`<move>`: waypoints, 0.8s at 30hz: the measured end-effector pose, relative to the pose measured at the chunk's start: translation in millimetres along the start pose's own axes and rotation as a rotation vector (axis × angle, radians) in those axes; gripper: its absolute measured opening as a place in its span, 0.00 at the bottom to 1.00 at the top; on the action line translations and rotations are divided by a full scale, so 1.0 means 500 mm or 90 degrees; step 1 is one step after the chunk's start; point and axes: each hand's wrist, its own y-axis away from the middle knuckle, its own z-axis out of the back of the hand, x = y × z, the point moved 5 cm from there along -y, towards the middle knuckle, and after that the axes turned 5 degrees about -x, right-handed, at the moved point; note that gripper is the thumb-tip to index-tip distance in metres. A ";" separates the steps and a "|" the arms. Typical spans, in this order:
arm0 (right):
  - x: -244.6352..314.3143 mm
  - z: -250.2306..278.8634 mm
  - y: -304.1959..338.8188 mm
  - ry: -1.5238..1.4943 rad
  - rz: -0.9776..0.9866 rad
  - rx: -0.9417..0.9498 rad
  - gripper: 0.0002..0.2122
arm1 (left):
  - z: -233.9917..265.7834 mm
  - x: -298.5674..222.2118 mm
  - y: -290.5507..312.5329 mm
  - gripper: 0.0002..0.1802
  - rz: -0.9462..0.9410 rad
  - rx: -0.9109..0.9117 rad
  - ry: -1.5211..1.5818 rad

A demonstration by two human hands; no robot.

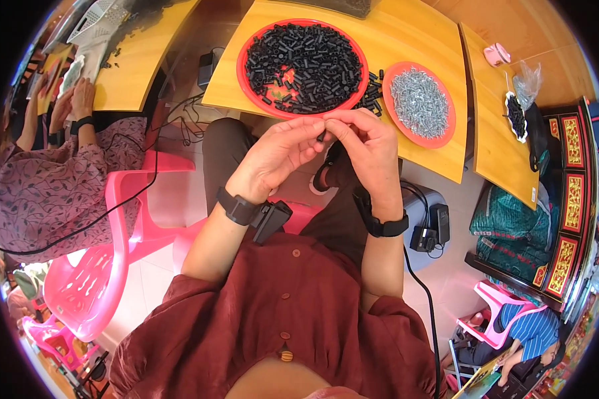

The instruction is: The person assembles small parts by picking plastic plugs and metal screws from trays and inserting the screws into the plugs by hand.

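Note:
My left hand (277,155) and my right hand (369,149) meet in front of my chest, just below the table edge. Their fingertips pinch a small black plastic piece (321,135) between them; a screw may be in it, but it is too small to tell. Right above the hands, a large red tray (259,38) heaped with several small black plastic tubes sits on the wooden table (406,26). A smaller red plate (396,114) of silvery screws lies to its right. Both wrists wear black bands.
A person in a patterned top (40,193) sits to my left on a pink plastic chair (106,266) at another wooden table (136,63). Right, a third table holds a small dish of black parts (514,114). Black chargers and cables (429,233) lie on the floor.

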 end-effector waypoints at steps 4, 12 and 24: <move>-0.014 0.004 0.010 -0.005 0.018 -0.070 0.06 | 0.008 -0.002 0.004 0.09 -0.031 -0.085 0.024; -0.022 -0.026 0.031 0.009 0.033 -0.117 0.07 | 0.039 0.008 -0.002 0.10 -0.031 -0.104 0.097; -0.021 -0.074 0.035 0.071 0.032 -0.098 0.06 | 0.085 0.012 0.028 0.06 -0.024 -0.115 0.094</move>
